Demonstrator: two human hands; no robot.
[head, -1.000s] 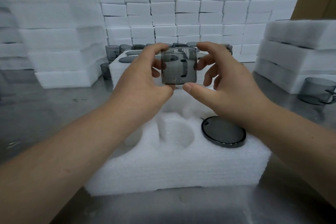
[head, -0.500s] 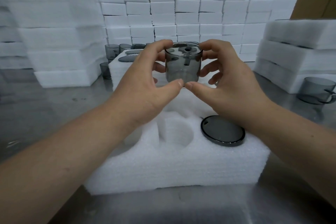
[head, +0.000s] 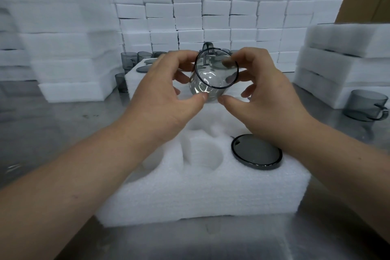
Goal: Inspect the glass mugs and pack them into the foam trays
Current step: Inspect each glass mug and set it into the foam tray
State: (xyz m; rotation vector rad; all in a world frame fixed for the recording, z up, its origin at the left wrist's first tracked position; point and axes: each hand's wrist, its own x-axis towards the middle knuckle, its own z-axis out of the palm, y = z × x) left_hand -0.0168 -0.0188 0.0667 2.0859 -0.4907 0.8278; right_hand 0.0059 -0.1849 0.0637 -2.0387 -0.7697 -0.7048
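Since half a second ago the glass mug (head: 213,78) has been tipped from upright and side-on, so its dark round rim now faces the camera and its handle points up at the far side; the left hand (head: 164,95) and right hand (head: 268,93) keep it raised above the far edge of the foam tray (head: 200,196), each grip half closed, curled fingers and thumb tip pinching the mug's wall from its own side; below, a round pocket (head: 205,154) gapes in the tray's middle, and a dark round disc (head: 256,152) sits in the pocket to its right, just under the right wrist; a wide band of bench (head: 52,129) shows left of the tray; the mug is smoky, transparent, glinting glass, the tray white ribbed foam with soft edges, the bench dull brushed metal
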